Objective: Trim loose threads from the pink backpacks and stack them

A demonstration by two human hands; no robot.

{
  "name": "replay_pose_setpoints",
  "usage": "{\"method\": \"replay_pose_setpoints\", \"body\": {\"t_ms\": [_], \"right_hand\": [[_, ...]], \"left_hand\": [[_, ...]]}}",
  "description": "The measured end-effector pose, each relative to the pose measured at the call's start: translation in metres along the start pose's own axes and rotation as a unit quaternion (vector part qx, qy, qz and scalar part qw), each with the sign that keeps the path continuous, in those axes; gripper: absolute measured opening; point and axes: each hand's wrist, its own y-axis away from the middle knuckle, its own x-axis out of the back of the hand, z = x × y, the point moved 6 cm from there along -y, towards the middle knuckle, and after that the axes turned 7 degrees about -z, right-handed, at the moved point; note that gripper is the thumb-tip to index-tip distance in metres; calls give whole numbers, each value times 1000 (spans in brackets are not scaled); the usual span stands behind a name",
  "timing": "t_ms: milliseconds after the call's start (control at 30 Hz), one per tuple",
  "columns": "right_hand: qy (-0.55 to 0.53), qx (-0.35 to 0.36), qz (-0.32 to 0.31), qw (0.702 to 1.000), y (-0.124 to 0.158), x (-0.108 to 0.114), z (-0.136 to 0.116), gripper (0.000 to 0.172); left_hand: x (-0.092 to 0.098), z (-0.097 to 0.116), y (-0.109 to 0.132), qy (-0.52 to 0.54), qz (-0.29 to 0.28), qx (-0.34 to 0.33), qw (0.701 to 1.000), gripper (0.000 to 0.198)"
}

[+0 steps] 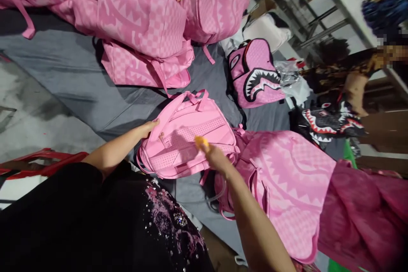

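Note:
A pink backpack [191, 134] lies in front of me with its strap side up, showing perforated shoulder straps and a top handle. My left hand [150, 128] grips its left edge, the fingers partly hidden behind the fabric. Over the lower middle of the bag, my right hand [214, 156] is closed around a small yellow object [201, 141], blurred and too small to identify. Whether that object touches the bag, I cannot tell.
Several pink shark-pattern backpacks [140, 21] are heaped at the back left on a grey cloth [79, 80]. More pink bags [293, 178] lie close on the right. Beyond sit a black-trimmed shark backpack [258, 72] and a black one [328, 121]. Another person's hand appears at far right.

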Motion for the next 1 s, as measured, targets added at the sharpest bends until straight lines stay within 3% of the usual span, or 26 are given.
{"method": "replay_pose_setpoints", "body": {"t_ms": [67, 167, 267, 367, 433, 567, 667, 767, 867, 967, 1000], "right_hand": [[29, 9, -7, 1000, 0, 2, -9, 61], [12, 67, -84, 994, -5, -1, -28, 63], [-2, 43, -44, 998, -16, 11, -37, 64], [-9, 52, -69, 996, -26, 15, -48, 61], [-17, 42, -80, 996, -28, 15, -51, 62], [-21, 68, -178, 981, -15, -3, -52, 63], [-19, 88, -156, 984, -1, -12, -52, 62], [-30, 100, -187, 977, 9, -26, -56, 62], [-11, 115, -142, 983, 10, -22, -59, 64], [-22, 114, -155, 981, 9, -11, -54, 63], [-25, 93, -125, 987, 7, -1, -48, 64]], "left_hand": [[2, -1, -5, -11, 4, 2, 1000, 47], [1, -3, -7, -26, -12, -15, 999, 32], [-2, -4, -6, -51, -39, -38, 997, 18], [-4, -4, -5, -68, -59, -51, 995, 13], [-4, -5, -5, -62, -54, -48, 995, 19], [0, -5, -7, -40, -33, -31, 998, 40], [1, -5, -6, -25, -45, -7, 999, 47], [1, -5, -5, -11, -61, 13, 998, 50], [-1, -6, -4, -13, -51, 10, 999, 49], [-9, -8, -3, -55, -27, -37, 997, 70], [-12, -6, -1, -85, -6, -79, 993, 77]]}}
